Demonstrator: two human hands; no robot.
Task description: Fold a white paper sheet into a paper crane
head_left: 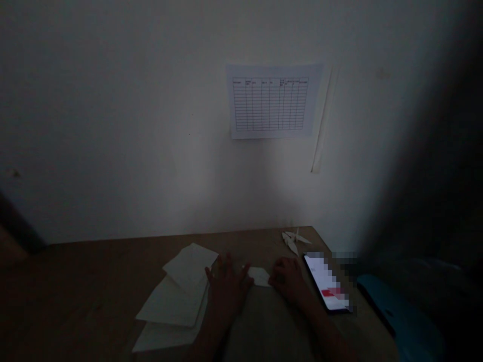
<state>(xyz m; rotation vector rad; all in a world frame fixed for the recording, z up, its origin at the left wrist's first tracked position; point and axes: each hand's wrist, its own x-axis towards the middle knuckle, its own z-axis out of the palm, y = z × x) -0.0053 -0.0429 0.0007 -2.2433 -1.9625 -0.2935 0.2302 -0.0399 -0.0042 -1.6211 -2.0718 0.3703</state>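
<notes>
A small folded piece of white paper (pixel 259 276) lies on the table between my hands. My left hand (pixel 228 287) has its fingers spread, with the thumb side at the paper's left edge. On the other side, my right hand (pixel 287 277) is curled, its thumb and finger closed on the paper's right corner. Several white paper sheets (pixel 171 301) overlap to the left of my left hand. Beyond my right hand sit small folded paper pieces (pixel 291 242), which look like paper cranes. The picture is dim, so fine folds do not show.
A phone with a lit screen (pixel 327 281) lies right of my right hand, near the edge of the brown table (pixel 94 281). A blue seat-like object (pixel 400 311) stands beyond that edge. A printed table sheet (pixel 271 103) hangs on the white wall behind.
</notes>
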